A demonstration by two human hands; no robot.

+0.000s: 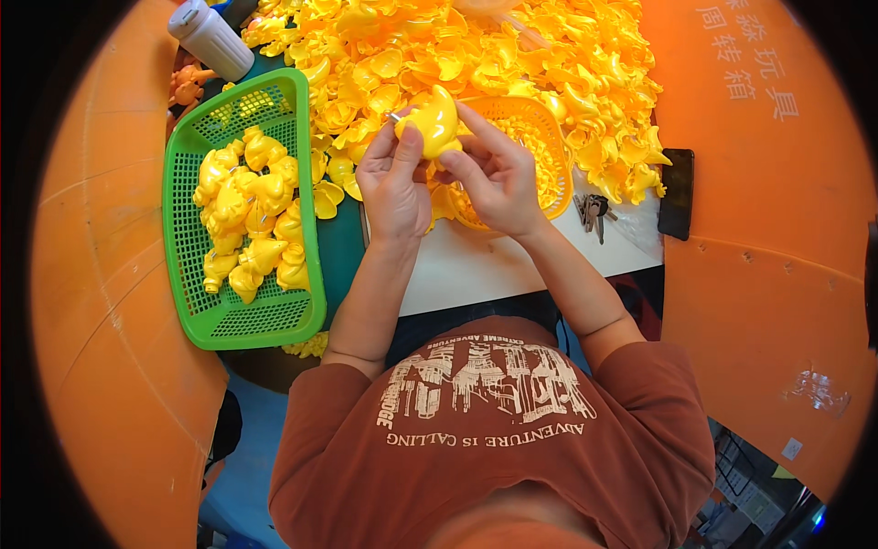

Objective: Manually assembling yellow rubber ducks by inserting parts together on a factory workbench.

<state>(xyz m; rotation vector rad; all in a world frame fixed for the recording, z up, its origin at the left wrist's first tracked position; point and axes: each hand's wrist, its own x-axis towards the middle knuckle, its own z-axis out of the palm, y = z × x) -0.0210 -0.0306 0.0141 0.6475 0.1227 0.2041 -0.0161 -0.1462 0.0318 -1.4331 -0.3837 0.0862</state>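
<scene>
— Grip first: how does it stand?

— My left hand [395,197] grasps a glossy yellow piece [432,123] from seven o'clock, thumb laid against its near side. My right hand [498,188] grasps the same piece from three to four o'clock, with index finger and thumb around its edge.

— And where is that piece?

— Between my two hands, so call it the centre of the dial. It's rounded, with a pointed top, and a short metal pin [394,118] sticks out of it at nine o'clock.

— What's close around you?

— At four o'clock, partly behind my right hand, a yellow basket [562,188] with small yellow bits [538,151] inside. A heap of thin, curved yellow shells [393,64] spreads from eleven round to three.

— Farther out?

— At eight, a green basket [311,238] with perforated walls holds a cluster of yellow figures [261,256], shiny like mine. A white tabletop [485,274] shows at five. Keys [596,212] lie at four, past the yellow basket; a flat black object [677,194] sits beyond them, beside the orange panel [768,174]. Toward ten, a pale lidded bottle [212,41] leans.
</scene>
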